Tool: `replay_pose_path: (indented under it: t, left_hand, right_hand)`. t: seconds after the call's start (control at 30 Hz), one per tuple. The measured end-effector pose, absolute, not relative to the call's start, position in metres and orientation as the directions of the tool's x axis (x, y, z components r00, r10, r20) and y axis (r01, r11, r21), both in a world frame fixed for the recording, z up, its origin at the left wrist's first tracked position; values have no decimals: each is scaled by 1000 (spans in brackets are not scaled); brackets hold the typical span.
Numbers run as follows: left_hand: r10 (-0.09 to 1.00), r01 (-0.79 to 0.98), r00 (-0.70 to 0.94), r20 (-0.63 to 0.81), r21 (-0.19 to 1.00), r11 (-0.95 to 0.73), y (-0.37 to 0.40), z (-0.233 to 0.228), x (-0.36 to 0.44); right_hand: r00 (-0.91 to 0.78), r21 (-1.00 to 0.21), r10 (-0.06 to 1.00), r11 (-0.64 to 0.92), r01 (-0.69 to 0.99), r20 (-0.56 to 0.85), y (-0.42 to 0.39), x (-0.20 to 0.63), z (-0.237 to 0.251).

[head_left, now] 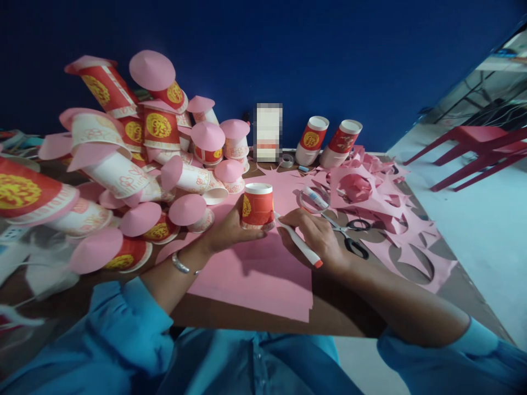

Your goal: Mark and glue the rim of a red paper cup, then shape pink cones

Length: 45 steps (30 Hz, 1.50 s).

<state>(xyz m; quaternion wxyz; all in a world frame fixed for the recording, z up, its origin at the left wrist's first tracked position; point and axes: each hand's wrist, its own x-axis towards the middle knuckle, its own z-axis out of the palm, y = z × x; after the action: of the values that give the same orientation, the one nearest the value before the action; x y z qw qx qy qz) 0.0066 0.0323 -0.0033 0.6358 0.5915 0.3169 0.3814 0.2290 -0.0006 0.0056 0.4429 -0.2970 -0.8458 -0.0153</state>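
While the left hand (231, 228) has got a grip on an upside-down red cup (259, 206), held over pink paper (263, 282), right hand (321, 237) gripping a white pen (303, 248), tip right by the cup, scissors (342, 229) nearby on the counter (341, 307)

No readable text (yellow emblem (246, 207) on cup (262, 206), perhaps lettering).

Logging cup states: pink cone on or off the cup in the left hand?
Off: the red cup shows a bare white top.
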Motion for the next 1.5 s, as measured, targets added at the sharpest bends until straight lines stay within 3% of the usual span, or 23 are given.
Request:
replay_pose_path:
  t: [0.27,0.47,0.7,0.93,1.07,1.27,1.5]
  left_hand:
    - [838,-146,545,32,988,57,33,-6,4]
    - [850,-71,527,12,997,30,33,-9,3]
    - [834,-182,551,24,979,92,32,-11,3]
    - [831,-165,556,22,983,85,33,-13,2]
    - [839,-89,542,44,996,5,33,-10,3]
    - [897,74,443,-12,997,-23,29,-11,4]
    - [889,138,457,1,988,-72,29,-20,0]
  right_hand:
    - [-433,-261,489,834,486,757,-2,230,7]
    - [-415,-233,462,839,493,784,-2,231,8]
    - [-427,-236,469,838,493,773,0,231,8]
    - [-430,-228,469,834,503,771,-2,230,9]
    - [-424,-206,445,841,499,789,-3,230,12]
    - [-465,-82,332,874,479,821,-7,226,9]
    - [-500,-68,340,872,484,797,-7,221,7]
